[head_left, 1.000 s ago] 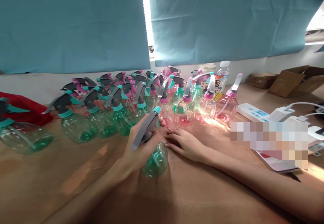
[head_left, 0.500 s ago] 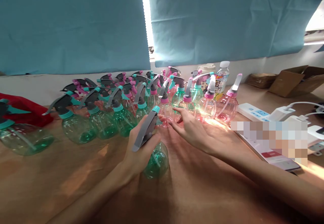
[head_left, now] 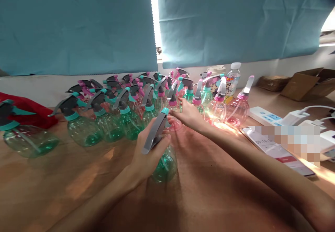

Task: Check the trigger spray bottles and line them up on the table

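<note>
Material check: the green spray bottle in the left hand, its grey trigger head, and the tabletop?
Green spray bottle: looks like thin clear-tinted plastic, glossy; light passes through and a dip tube shows inside. Grey trigger head with teal collar: opaque moulded plastic, matte, no shine. Brown tabletop: smooth brown surface, faintly creased, possibly paper or board covering; cannot tell for sure. Left hand wraps the bottle's neck.

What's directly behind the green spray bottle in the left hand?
Behind the green spray bottle in the left hand, the right hand reaches a pink bottle. The hand covers part of it; rows of bottles stand beyond.
</note>
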`<state>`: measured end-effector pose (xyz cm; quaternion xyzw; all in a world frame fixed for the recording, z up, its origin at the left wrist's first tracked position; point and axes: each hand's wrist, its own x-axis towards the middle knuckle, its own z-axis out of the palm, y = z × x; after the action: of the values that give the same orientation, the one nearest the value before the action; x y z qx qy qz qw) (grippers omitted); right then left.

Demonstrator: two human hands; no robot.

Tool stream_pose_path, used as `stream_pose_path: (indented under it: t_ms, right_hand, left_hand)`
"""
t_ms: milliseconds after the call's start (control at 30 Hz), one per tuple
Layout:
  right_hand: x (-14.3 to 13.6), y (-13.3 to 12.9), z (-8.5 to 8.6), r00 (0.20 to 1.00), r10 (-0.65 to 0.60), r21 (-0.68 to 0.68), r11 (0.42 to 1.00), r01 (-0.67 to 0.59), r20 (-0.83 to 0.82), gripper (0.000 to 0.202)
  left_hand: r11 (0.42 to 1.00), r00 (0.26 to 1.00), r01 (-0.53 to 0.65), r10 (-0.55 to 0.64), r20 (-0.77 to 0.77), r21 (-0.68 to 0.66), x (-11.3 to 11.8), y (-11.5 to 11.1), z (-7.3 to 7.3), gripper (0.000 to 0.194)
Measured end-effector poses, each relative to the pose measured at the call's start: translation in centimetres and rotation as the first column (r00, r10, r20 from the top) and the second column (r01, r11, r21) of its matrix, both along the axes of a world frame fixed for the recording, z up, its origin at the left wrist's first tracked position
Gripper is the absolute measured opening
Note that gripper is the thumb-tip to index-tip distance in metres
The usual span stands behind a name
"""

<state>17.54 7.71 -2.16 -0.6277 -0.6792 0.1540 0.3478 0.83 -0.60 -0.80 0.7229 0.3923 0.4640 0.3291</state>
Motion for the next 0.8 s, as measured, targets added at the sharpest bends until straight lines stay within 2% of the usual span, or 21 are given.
stream_pose_path:
  t_ms: [100, 233, 533, 667, 800]
  right_hand:
    - [0.0, 0.1, 0.6, 1.000, 0.010, -0.071, 0.997, -0.007, 0.030, 0.053]
    - [0.2, -0.3, 1.1, 0.999, 0.032, -0.107, 0.994, -0.030, 0.024, 0.052]
    - [0.6, -0.6, 0.3, 0.997, 0.063, -0.064, 0.996, -0.060, 0.048, 0.058]
    - [0.8, -2.3, 0.3, 0.990, 0.062, 0.029, 0.997, -0.066, 0.129, 0.062]
    - [1.7, -5.2, 0.0, 0.976, 0.065, 0.089, 0.992, -0.085, 0.208, 0.047]
  left_hand:
    - [1.000, 1.000, -0.001, 0.001, -0.002, 0.006, -0.1, 0.1, 0.1, 0.026]
    - [1.000, 1.000, 0.013, -0.013, 0.001, -0.002, -0.1, 0.0, 0.2, 0.025]
    - [1.000, 1.000, 0.020, -0.020, 0.025, -0.006, 0.3, -0.3, 0.6, 0.025]
    - [1.000, 1.000, 0.009, -0.009, 0.002, -0.011, 0.3, -0.2, 0.6, 0.027]
    - [1.000, 1.000, 0.012, -0.012, 0.020, -0.019, 0.2, -0.3, 0.5, 0.029]
